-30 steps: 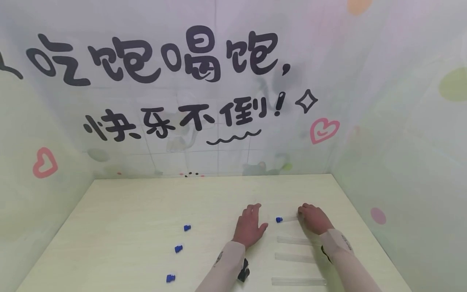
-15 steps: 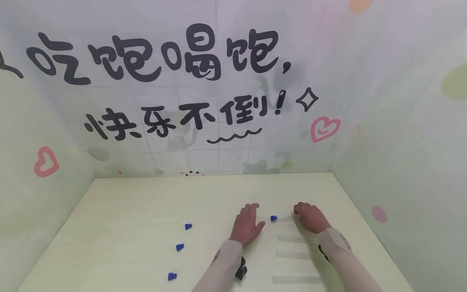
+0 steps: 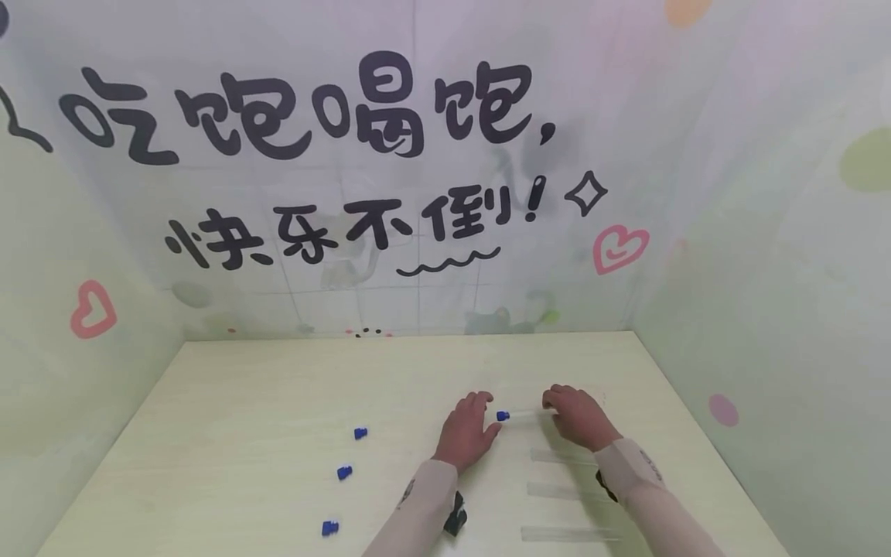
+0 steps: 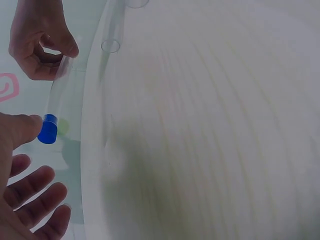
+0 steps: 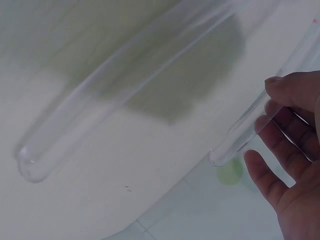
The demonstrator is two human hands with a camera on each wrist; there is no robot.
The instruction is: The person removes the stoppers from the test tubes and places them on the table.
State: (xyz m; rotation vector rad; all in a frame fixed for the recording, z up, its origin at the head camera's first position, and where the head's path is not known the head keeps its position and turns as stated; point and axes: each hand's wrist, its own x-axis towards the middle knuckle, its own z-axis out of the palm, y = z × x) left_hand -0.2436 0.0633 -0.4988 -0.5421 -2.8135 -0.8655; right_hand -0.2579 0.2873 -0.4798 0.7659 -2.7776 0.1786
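Observation:
My right hand (image 3: 581, 418) pinches a clear test tube (image 5: 242, 125) between thumb and fingers, above the table at the right. A blue cap (image 4: 48, 130) sits on the tube's end that points left. Close beside that cap is my left hand (image 3: 465, 435), its fingers spread and relaxed. In the left wrist view the left thumb (image 4: 25, 128) lies right at the cap; whether it touches cannot be told. The rounded bottom of the held tube shows past my right fingers in the right wrist view.
Three more clear tubes (image 3: 562, 490) lie in a column below my right hand, partly behind the sleeve. At the left, three loose blue caps (image 3: 344, 473) are spaced out on the pale wooden table (image 3: 244, 402). Printed curtain walls (image 3: 766, 309) enclose the back and sides.
My right hand has moved left with the capped tube, bringing the blue cap up to my left hand. The left hand has shifted only slightly left.

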